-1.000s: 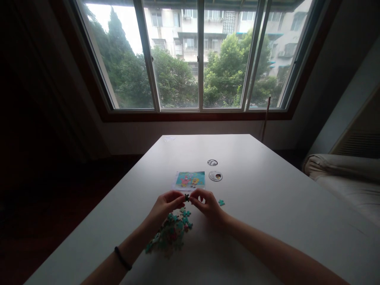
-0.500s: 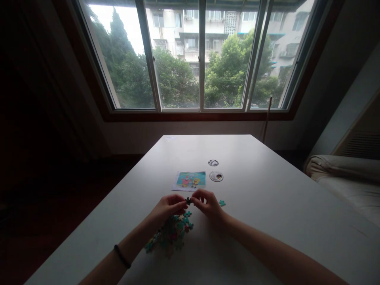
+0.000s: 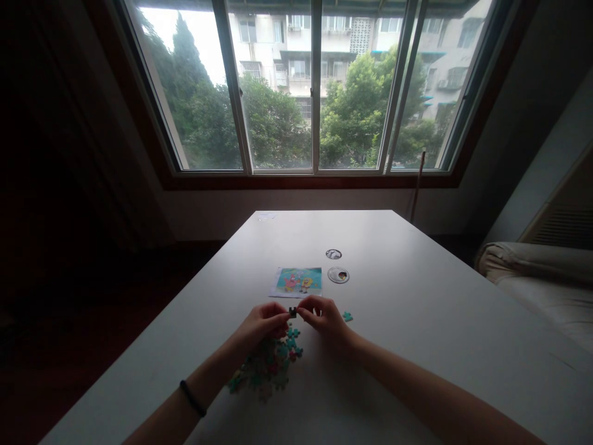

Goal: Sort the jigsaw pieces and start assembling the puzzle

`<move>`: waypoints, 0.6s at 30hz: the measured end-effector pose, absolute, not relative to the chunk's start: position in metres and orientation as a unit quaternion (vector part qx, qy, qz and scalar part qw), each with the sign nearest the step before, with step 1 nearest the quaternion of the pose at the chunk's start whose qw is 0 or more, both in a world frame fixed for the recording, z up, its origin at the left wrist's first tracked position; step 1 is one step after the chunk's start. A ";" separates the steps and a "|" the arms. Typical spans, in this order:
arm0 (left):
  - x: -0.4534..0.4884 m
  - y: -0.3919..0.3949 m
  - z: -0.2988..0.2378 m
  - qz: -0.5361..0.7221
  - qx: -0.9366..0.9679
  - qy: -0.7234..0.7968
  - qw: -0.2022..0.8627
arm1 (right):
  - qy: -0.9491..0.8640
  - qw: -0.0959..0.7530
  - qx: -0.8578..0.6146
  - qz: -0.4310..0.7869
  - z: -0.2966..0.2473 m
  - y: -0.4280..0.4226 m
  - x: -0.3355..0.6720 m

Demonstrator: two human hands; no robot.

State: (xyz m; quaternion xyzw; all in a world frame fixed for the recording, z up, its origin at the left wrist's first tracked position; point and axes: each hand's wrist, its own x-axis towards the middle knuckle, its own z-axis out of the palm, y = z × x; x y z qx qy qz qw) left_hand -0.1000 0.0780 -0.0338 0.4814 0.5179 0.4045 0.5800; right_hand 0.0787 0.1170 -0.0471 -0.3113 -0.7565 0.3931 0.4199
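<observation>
- Small dark jigsaw piece [image 3: 292, 312]: pinched between your left hand [image 3: 260, 326] and right hand [image 3: 324, 318]. The fingertips of both are closed on it, just above the white table [image 3: 417, 321], likely for a closer look.
- Loose heap of teal and pink jigsaw pieces [image 3: 269, 368]: lies under your left wrist, within easy reach.
- Printed cartoon picture card [image 3: 297, 281]: face up just beyond your hands, in plain sight.
- Lone teal stray piece [image 3: 347, 316]: beside your right hand.
- Two round clear discs [image 3: 338, 275]: farther off, apart from the rest.
</observation>
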 end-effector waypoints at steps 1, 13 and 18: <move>-0.101 0.078 -0.034 0.404 0.484 0.517 0.579 | -0.756 0.420 -0.311 0.394 -0.047 0.117 0.079; -0.104 0.080 -0.035 0.401 0.548 0.512 0.525 | -0.757 0.422 -0.332 0.373 -0.052 0.119 0.077; -0.104 0.080 -0.033 0.413 0.581 0.551 0.434 | -0.794 0.383 -0.371 0.292 -0.059 0.120 0.077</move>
